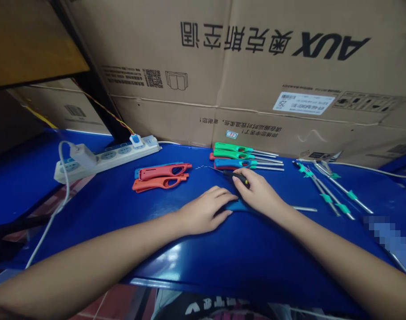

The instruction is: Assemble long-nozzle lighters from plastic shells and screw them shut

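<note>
My left hand (208,211) is closed around the handle of a blue long-necked lighter (238,205), which lies flat on the blue table. Its metal tube points right, and part of its body is hidden under my hands. In my right hand (254,189) is a black screwdriver (234,175) with a yellow mark. The thin shaft points left, its tip near several tiny metal pins (201,167). Behind my right hand lie several assembled lighters (234,154) in green, red and blue. To the left rest red lighter handle shells (163,172) and orange ones (159,182), with a blue one partly behind.
Metal tubes with teal parts (329,191) lie at the right. A white power strip (113,155) with plugs and cables sits at the back left. A large cardboard box (256,80) stands along the far edge of the table (189,258).
</note>
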A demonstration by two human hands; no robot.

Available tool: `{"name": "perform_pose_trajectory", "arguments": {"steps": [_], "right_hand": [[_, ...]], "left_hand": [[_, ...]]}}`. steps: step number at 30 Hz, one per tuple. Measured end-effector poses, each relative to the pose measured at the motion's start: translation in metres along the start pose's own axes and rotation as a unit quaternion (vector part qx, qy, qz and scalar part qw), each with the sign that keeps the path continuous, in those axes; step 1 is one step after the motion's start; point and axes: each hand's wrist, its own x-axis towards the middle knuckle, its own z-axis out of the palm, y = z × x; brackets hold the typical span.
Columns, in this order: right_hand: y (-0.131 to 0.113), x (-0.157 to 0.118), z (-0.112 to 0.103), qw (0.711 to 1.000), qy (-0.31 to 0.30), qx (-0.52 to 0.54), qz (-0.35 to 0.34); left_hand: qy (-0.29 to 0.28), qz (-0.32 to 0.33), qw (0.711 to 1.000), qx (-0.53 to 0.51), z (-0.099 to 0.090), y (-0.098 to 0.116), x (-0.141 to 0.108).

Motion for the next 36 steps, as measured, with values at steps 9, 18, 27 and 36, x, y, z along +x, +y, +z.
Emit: {"name": "perform_pose_trajectory", "arguments": {"steps": [9, 18, 27, 36], "right_hand": [[0.000, -0.009, -0.024, 0.973, 0.097, 0.208, 0.027], [-0.008, -0.025, -0.043, 0.821, 0.168, 0.542, 0.066], [0.007, -0.020, -0.053, 0.781, 0.164, 0.601, 0.041], [-0.002, -0.026, -0.052, 0.808, 0.098, 0.581, 0.021]], "left_hand": [[0.004, 0.011, 0.999, -0.034, -0.001, 0.000, 0.004], [-0.036, 0.017, 0.999, -0.030, 0.005, 0.017, 0.002], [-0.078, 0.036, 0.996, -0.003, 0.006, 0.016, 0.002], [-0.001, 0.028, 0.999, -0.029, 0.012, 0.018, 0.008]]}}
